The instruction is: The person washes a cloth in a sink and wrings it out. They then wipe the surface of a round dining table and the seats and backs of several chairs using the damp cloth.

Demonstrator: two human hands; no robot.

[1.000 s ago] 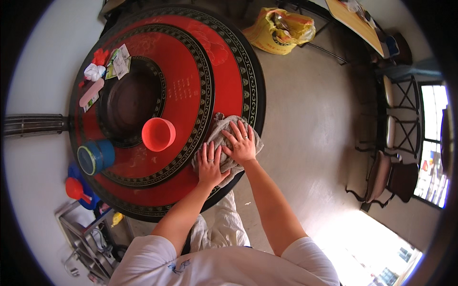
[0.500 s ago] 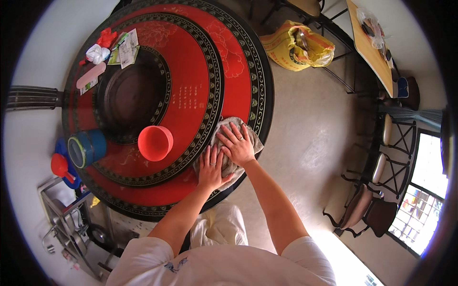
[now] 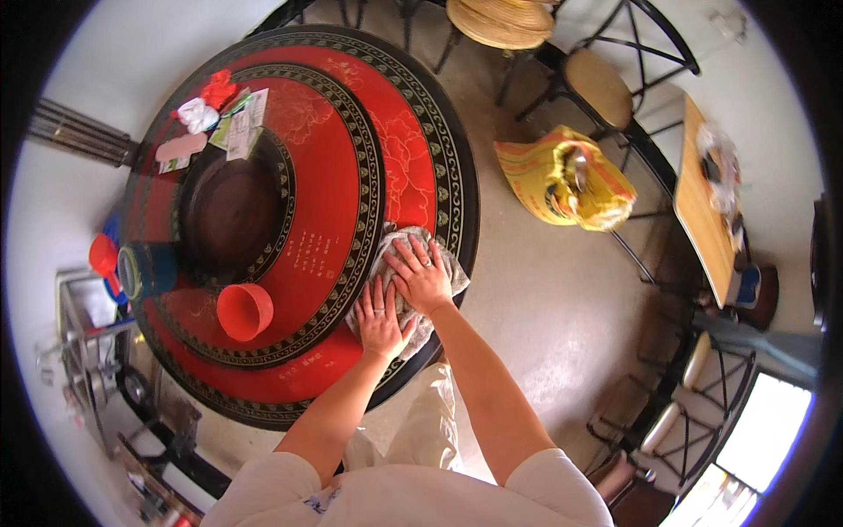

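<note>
My left hand [image 3: 380, 327] and my right hand [image 3: 423, 279] lie flat on a crumpled greyish cloth [image 3: 450, 269], fingers stretched and slightly spread. Under them, the cloth rests on the outer red ring of a round table [image 3: 408, 171], at its right edge near me. A raised red turntable [image 3: 329, 162] with a dark round centre sits on this table. Left of my hands, a coral-red bowl [image 3: 245, 313] stands on the turntable.
Papers [image 3: 241, 127], a white crumpled bag [image 3: 198, 115] and a red bag [image 3: 219, 89] lie on the turntable's far left. A blue tub [image 3: 151, 269] stands at left. On the floor at right is a yellow sack [image 3: 562, 180]; chairs [image 3: 601, 88] and a wooden board [image 3: 705, 193] stand beyond.
The view has shifted, so the table and yellow sack appear lower. Both hands and the cloth have slid a little farther along the table's outer ring, away from me.
</note>
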